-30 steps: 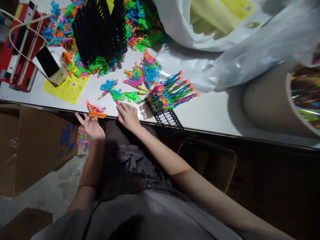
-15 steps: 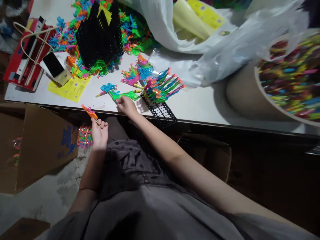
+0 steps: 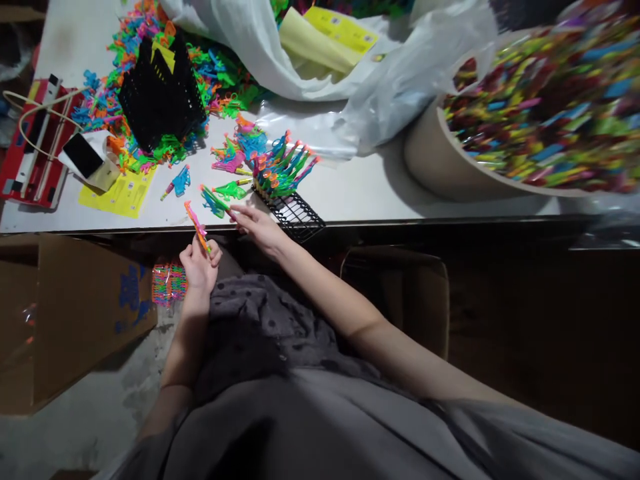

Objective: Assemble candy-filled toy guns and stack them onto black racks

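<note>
Just off the table's front edge, my left hand (image 3: 201,263) is closed on a slim orange and pink plastic toy (image 3: 195,223), which points up and away from me. My right hand (image 3: 257,228) pinches the end of a green and blue plastic toy (image 3: 216,201) over the edge. Beyond it on the table lie a green toy (image 3: 233,191) and, further left, a blue toy (image 3: 177,181) with a striped stick. A black grid basket (image 3: 303,217) beside my right hand holds several upright toys (image 3: 285,167) with orange tips.
A black basket (image 3: 160,100) stands amid a heap of coloured toys (image 3: 215,67). Left of it are a red sealing machine (image 3: 27,157), a phone (image 3: 83,157) and yellow sheets (image 3: 117,193). On the right is a large tub (image 3: 425,160) of colourful pieces; a cardboard box (image 3: 90,313) stands lower left.
My right hand has raised the green and blue toy from the table and tilted it toward the left hand. The left hand keeps its orange and pink toy. The camera view has shifted.
</note>
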### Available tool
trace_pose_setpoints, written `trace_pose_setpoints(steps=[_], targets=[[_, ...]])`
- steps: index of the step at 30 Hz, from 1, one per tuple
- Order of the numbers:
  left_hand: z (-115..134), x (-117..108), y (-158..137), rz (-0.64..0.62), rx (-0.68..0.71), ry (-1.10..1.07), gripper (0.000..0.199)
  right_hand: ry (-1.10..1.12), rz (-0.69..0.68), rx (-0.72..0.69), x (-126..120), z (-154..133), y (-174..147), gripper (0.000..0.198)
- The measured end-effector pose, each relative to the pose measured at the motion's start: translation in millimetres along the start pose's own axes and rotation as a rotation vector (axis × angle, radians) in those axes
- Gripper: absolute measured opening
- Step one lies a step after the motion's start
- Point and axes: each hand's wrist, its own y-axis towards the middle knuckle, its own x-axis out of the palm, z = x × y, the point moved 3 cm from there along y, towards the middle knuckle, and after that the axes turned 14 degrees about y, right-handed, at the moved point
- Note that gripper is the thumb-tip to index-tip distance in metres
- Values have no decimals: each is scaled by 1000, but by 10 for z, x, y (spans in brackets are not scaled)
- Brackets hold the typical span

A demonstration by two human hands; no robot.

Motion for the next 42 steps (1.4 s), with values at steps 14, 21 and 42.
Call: trace_pose_setpoints(steps=[14,21,42], targets=[[-408,77,246,357,255,415,16,-412,509,-437,-1433,-110,-620,43],[-336,-74,257,366,357,458,27,-305,436,-335,-963,155,-540,43],[-661,425,1521,113,482,663,26,-119,509,-422,-1281,-281,-319,34]])
